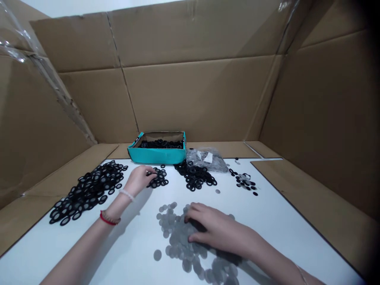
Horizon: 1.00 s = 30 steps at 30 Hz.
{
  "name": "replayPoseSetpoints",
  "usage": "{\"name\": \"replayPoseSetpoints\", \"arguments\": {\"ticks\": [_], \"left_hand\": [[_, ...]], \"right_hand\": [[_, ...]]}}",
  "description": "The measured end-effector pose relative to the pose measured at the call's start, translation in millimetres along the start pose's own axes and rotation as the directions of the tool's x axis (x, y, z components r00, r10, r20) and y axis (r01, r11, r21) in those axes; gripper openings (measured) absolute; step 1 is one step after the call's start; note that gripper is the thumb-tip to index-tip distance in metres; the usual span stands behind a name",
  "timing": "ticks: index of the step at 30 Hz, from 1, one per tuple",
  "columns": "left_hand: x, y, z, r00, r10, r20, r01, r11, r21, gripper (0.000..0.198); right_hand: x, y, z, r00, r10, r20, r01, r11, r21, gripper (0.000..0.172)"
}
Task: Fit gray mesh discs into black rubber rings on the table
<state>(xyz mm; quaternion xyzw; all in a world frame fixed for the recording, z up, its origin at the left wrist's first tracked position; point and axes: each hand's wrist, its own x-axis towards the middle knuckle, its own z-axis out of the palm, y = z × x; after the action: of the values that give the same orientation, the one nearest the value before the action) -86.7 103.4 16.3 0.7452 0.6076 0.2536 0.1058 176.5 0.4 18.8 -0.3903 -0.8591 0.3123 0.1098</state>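
Observation:
My left hand (pixel 139 180) reaches out over a small cluster of black rings (pixel 159 180). Its thumb and fingers are pinched together, and what lies between them is too small to name. Lower down, my right hand (pixel 212 225) rests over a spread of thin grey translucent discs (pixel 178 233). Thumb and fingers of that hand are bent but apart, with the fingertips at the discs. Part of the disc pile is hidden beneath the palm.
A large heap of black rings with grey centres (pixel 92 186) lies left. Behind stand a teal box (pixel 157 155) of black rings and a clear plastic bag (pixel 218 161). Another ring pile (pixel 197 178) sits before them; mixed pieces (pixel 245 181) lie right. Cardboard walls (pixel 196 99) enclose the white table (pixel 124 245).

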Motion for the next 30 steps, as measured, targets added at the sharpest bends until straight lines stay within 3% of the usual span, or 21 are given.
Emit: {"name": "replayPoseSetpoints", "arguments": {"ticks": [4,7,12,16,19,26,30], "left_hand": [[19,-25,2.3,0.999,-0.001,-0.045,0.008,0.988,0.153,0.016],[23,-22,9.6,0.999,0.033,-0.02,-0.028,0.979,0.203,0.02],[13,21,33.6,0.987,0.161,-0.009,-0.155,0.963,0.219,0.025],[6,59,60.2,0.935,0.332,0.123,-0.346,0.93,0.122,0.019],[8,71,72.3,0.91,0.378,0.171,-0.389,0.92,0.038,0.018],[16,68,80.4,0.934,0.309,0.177,-0.275,0.942,-0.193,0.016],[20,69,82.6,0.964,0.198,0.179,-0.129,0.933,-0.337,0.017]], "right_hand": [[-4,-2,2,0.999,-0.01,0.043,0.01,1.0,-0.005,0.019],[-4,0,3,0.999,-0.007,0.041,0.006,1.0,0.031,0.016],[0,3,6,1.0,0.004,0.023,-0.006,0.994,0.111,0.013],[3,4,8,0.999,-0.035,-0.006,0.036,0.983,0.178,0.012],[3,6,9,0.997,-0.076,-0.028,0.08,0.977,0.196,0.013],[0,11,0,0.992,-0.095,-0.086,0.106,0.984,0.142,0.016],[6,20,-8,0.968,-0.007,-0.252,0.055,0.982,0.183,0.017]]}}
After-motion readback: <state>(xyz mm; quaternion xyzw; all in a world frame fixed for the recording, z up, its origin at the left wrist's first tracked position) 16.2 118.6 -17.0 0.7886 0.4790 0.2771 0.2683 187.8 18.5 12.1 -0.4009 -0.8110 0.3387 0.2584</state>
